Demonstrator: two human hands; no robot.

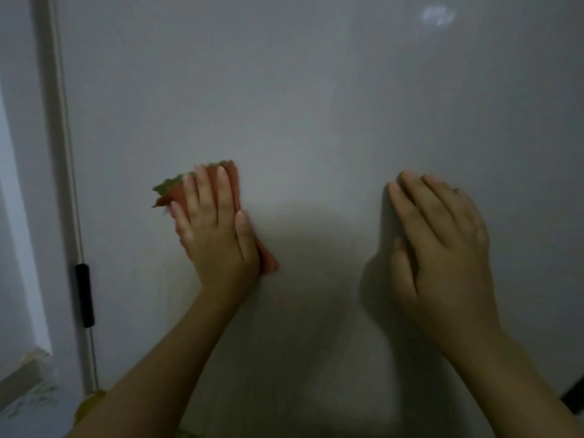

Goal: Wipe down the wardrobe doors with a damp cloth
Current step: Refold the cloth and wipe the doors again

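A pale glossy wardrobe door (316, 105) fills nearly the whole view. My left hand (215, 226) presses an orange-red cloth (234, 181) with a green edge flat against the door, left of centre, fingers straight and pointing up. The cloth sticks out above the fingertips and below the thumb. My right hand (442, 238) rests flat on the door to the right, fingers straight and together, holding nothing.
The door's left edge (68, 153) runs top to bottom, with a black hinge (84, 295) low on it. A pale wall and a floor skirting (22, 371) lie to the left. A dark gap (573, 395) shows at the lower right.
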